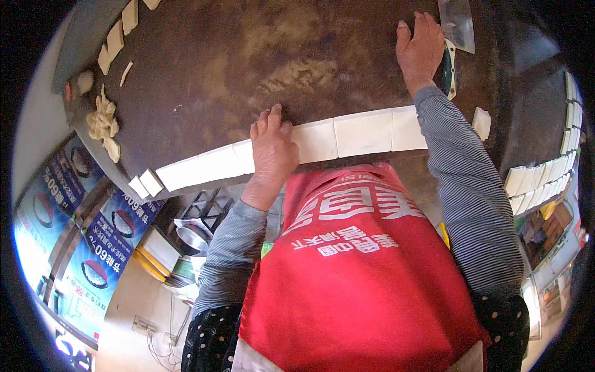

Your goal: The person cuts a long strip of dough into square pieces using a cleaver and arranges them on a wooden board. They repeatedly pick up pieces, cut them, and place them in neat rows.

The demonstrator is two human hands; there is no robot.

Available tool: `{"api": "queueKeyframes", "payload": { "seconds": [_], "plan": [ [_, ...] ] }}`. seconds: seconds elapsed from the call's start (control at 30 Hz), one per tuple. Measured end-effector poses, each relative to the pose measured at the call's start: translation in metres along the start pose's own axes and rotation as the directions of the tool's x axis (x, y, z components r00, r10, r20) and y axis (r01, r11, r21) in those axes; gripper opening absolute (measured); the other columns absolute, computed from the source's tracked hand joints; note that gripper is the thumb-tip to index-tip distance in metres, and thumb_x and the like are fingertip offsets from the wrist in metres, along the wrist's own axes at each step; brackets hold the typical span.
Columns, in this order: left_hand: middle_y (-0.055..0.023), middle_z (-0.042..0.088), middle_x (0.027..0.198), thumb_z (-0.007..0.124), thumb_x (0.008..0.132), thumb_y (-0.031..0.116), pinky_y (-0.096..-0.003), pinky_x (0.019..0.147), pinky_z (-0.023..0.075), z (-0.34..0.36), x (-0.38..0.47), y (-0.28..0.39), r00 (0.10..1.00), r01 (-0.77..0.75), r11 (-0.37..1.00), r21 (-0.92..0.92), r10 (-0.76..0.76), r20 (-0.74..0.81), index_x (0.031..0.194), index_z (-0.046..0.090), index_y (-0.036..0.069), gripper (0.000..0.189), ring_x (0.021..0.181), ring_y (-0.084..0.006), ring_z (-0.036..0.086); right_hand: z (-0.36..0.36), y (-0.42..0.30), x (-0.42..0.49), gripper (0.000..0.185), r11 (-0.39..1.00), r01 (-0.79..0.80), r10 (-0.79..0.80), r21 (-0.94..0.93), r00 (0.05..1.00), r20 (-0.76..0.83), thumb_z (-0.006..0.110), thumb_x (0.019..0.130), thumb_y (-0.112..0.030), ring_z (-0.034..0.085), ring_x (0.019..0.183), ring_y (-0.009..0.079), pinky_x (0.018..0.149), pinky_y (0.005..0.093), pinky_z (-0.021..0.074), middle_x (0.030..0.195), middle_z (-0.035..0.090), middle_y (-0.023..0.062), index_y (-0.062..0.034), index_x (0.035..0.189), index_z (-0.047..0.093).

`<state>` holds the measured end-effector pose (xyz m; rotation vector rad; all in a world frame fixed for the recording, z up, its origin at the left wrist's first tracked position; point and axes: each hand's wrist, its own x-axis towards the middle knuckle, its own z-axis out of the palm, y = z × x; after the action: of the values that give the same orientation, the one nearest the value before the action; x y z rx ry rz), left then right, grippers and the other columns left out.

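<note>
A long row of white dough pieces (362, 132), cut crosswise into blocks, runs along the table's near edge. Across this row lies my left hand (275, 145), palm down, its fingertips on the far side of the dough. My right hand (420, 49) is palm down at the far right, thumb spread from the fingers. Right beside it is a cleaver with a riveted dark handle (450, 69) and a broad metal blade (459, 25); whether the fingers touch it is unclear. My right sleeve covers part of the row's right end.
The dark tabletop (223, 60) bears flour smears. Dough scraps (103, 118) lie at its left edge, with cut pieces (115, 37) beyond. One loose piece (482, 123) sits right of my sleeve. More white pieces (539, 179) stand in rows at far right.
</note>
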<state>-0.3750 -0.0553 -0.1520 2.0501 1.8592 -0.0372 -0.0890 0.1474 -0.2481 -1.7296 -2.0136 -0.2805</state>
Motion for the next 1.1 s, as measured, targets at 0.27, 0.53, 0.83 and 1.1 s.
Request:
{"api": "queueKeyframes", "payload": {
  "seconds": [0.27, 0.53, 0.83, 1.1],
  "plan": [
    [-0.0202, 0.059, 0.113, 0.063, 0.068, 0.003, -0.0427, 0.088, 0.0475, -0.002, -0.021, 0.004, 1.000, -0.011, 0.948, -0.317, 0.008, -0.009, 0.092, 0.062, -0.001, 0.024, 0.106, -0.0362, 0.057, 0.001, -0.004, -0.001, 0.044, 0.998, -0.040, 0.039, 0.050, 0.999, 0.032, 0.059, 0.089, -0.035, 0.047, 0.120, 0.0378, 0.101, 0.0499, 0.0372, 0.129, 0.052, 0.0200, -0.0034, 0.120, 0.057],
    [-0.0208, 0.066, 0.101, 0.070, 0.070, 0.021, -0.0411, 0.079, 0.0517, 0.001, -0.003, 0.000, 0.920, 0.365, 0.792, -0.489, -0.224, 0.323, 0.122, 0.056, 0.007, 0.056, 0.093, -0.0368, 0.065, -0.002, -0.005, -0.002, 0.047, 0.999, -0.050, 0.050, -0.008, 0.996, 0.076, 0.057, 0.092, -0.035, 0.046, 0.122, 0.0368, 0.103, 0.0494, 0.0350, 0.130, 0.052, 0.0207, -0.0015, 0.124, 0.055],
    [-0.0012, 0.066, 0.095, 0.072, 0.078, 0.003, -0.0287, 0.078, 0.0498, -0.086, 0.073, -0.026, 0.904, 0.423, 0.418, -0.804, -0.134, 0.407, 0.105, 0.065, 0.003, 0.029, 0.086, -0.0118, 0.060, -0.016, -0.012, 0.006, 0.043, 0.992, -0.123, 0.124, -0.019, 0.975, 0.185, 0.051, 0.096, -0.030, 0.042, 0.125, 0.0370, 0.106, 0.0473, 0.0330, 0.134, 0.047, 0.0205, 0.0003, 0.127, 0.050],
    [-0.0104, 0.065, 0.101, 0.065, 0.083, 0.009, -0.0314, 0.081, 0.0491, -0.115, 0.250, -0.066, 0.879, -0.083, 0.076, -0.994, -0.464, -0.109, 0.115, 0.058, -0.003, 0.035, 0.091, -0.0199, 0.061, -0.019, -0.018, 0.008, 0.043, 0.993, -0.116, 0.109, 0.035, 0.981, 0.163, 0.053, 0.095, -0.028, 0.043, 0.125, 0.0390, 0.106, 0.0489, 0.0332, 0.134, 0.048, 0.0216, 0.0015, 0.126, 0.051]
  ]
}}
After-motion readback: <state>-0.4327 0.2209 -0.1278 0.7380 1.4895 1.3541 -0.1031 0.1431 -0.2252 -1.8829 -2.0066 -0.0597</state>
